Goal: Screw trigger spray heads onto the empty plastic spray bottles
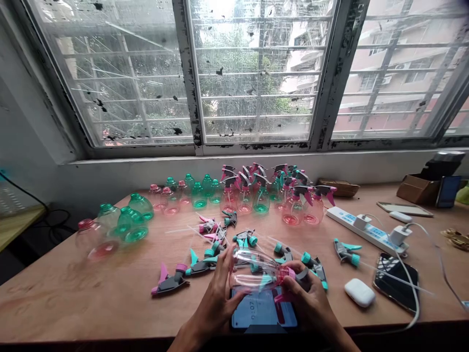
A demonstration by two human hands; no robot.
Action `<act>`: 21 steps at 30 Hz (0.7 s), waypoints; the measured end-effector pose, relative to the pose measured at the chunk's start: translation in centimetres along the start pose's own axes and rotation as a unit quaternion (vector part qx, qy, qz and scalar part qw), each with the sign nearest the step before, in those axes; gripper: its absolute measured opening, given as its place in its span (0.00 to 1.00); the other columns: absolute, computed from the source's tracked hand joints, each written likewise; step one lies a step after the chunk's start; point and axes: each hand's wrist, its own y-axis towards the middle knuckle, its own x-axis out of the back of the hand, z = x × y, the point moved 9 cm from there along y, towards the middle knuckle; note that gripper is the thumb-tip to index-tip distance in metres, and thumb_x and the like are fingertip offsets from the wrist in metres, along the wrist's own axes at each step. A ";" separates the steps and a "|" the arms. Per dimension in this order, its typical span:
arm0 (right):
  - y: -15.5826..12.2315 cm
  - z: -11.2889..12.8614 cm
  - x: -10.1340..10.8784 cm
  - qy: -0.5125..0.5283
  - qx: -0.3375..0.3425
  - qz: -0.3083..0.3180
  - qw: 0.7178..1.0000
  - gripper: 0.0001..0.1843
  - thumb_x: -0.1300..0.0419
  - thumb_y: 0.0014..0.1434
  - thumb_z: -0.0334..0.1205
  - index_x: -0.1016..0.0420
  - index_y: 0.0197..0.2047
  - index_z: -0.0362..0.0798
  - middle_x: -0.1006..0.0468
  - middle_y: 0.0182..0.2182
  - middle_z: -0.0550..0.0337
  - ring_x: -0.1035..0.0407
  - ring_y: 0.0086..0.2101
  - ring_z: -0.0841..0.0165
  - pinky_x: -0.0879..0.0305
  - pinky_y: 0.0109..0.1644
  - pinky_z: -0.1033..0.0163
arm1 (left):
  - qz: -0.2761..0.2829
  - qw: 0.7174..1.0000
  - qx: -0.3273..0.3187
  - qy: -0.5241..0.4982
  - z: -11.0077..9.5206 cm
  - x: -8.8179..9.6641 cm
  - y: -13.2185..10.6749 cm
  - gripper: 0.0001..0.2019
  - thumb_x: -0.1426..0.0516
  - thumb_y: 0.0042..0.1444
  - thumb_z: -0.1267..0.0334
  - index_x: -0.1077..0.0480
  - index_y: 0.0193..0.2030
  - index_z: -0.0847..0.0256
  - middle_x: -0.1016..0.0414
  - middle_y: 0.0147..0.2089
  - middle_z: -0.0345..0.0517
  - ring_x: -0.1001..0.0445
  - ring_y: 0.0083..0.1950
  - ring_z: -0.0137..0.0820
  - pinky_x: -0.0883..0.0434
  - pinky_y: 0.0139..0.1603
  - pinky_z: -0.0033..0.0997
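Note:
A clear pink spray bottle (252, 274) lies sideways between my two hands, its neck pointing right. My left hand (220, 288) is wrapped around the bottle's base end. At the neck, my right hand (308, 293) grips the pink collar of a grey and pink trigger sprayer (289, 275), which sits on the bottle's mouth; whether it is fully screwed on cannot be seen. Beneath the bottle lies a phone (256, 310) with a lit screen. Loose trigger sprayers in teal and grey (201, 266) and pink and grey (171, 281) are scattered just beyond my hands.
Open pink and green bottles (135, 225) stand at the left and back. Several bottles with sprayers fitted (262, 195) are grouped near the window. On the right are a power strip (366, 232), a dark phone (395, 281), a white earbud case (359, 292) and cables.

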 end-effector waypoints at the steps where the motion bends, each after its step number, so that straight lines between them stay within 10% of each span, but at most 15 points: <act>1: 0.0 0.1 0.0 -0.008 0.002 0.004 1.000 0.18 0.30 0.55 0.51 0.25 0.40 0.46 0.24 0.26 0.62 0.31 0.25 0.67 0.31 0.29 0.65 | 0.007 1.000 -0.004 0.002 -0.1 0.0 0.0 0.42 0.40 0.64 0.56 0.63 0.75 0.47 0.58 0.77 0.54 0.56 0.77 0.50 0.46 0.72 0.56; 21: 0.2 -0.6 -0.3 -0.028 -0.003 0.029 0.999 0.19 0.27 0.51 0.49 0.24 0.40 0.48 0.25 0.28 0.63 0.30 0.27 0.67 0.29 0.29 0.64 | 0.038 0.997 0.015 -0.066 0.4 -0.2 0.0 0.45 0.42 0.60 0.43 0.64 0.76 0.48 0.59 0.78 0.54 0.57 0.77 0.52 0.54 0.74 0.58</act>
